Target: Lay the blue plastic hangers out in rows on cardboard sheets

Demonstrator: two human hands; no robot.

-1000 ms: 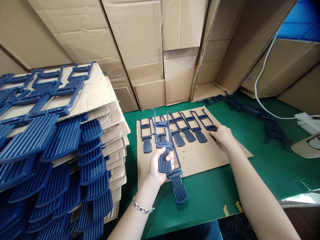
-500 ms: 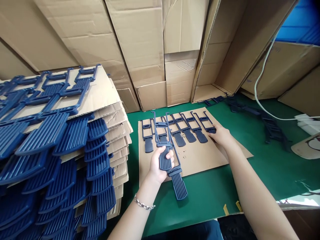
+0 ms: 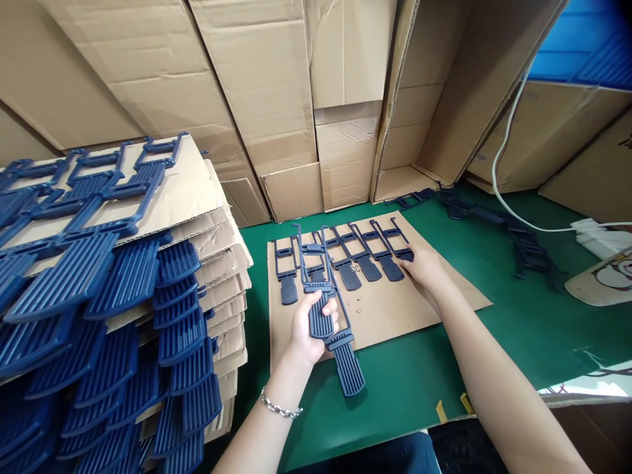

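My left hand [image 3: 307, 329] is closed around the ribbed end of a dark blue plastic frame piece [image 3: 322, 316], its two long prongs pointing away from me. A second such piece [image 3: 349, 372] hangs from the same hand at a slant, its ribbed pad past the cardboard's near edge. My right hand [image 3: 422, 268] pinches the pad of the rightmost frame piece [image 3: 395, 232], which lies on a flat cardboard sheet [image 3: 385, 316]. Between my hands several similar pieces [image 3: 369, 266] lie in a row on the sheet, and one [image 3: 289, 289] lies at its left end.
On the left rises a tall stack of cardboard layers [image 3: 217, 257] with blue ribbed pieces [image 3: 118, 283] jutting out. Cardboard walls [image 3: 257, 85] stand behind the green table [image 3: 395, 395]. At right are loose dark parts [image 3: 528, 247], a white cable [image 3: 498, 171] and a printed cup [image 3: 602, 283].
The whole view has shifted slightly, so most things sit a little further left. Both hands keep their holds on the frame pieces.
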